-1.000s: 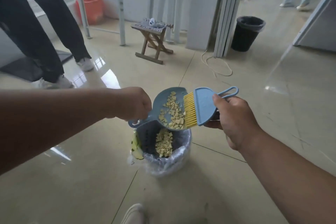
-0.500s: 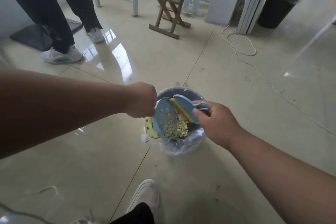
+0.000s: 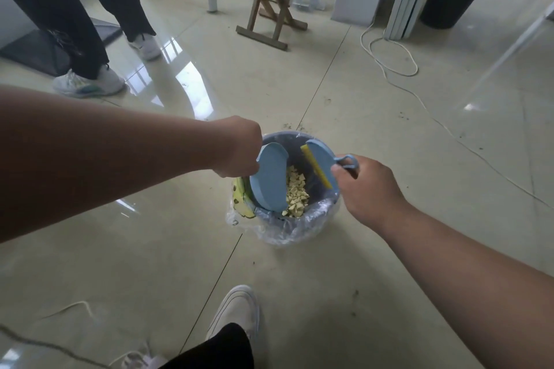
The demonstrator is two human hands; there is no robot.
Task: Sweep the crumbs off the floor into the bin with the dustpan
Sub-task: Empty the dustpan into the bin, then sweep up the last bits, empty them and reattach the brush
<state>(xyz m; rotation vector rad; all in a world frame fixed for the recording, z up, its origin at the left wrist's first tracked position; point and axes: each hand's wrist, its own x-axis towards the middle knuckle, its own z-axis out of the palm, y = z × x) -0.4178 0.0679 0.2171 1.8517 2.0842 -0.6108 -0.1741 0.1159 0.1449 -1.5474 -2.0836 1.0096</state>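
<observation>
Dustpan [image 3: 269, 177] now tipped steeply | crumbs [image 3: 295, 192] dropped into bin [image 3: 299, 223]

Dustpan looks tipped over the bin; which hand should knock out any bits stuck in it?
Right. The right hand grips the brush beside the dustpan; the left hand holds that pan.

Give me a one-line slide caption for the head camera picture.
Left hand tips the blue dustpan over the lined bin, crumbs inside; right hand holds the brush.
</observation>
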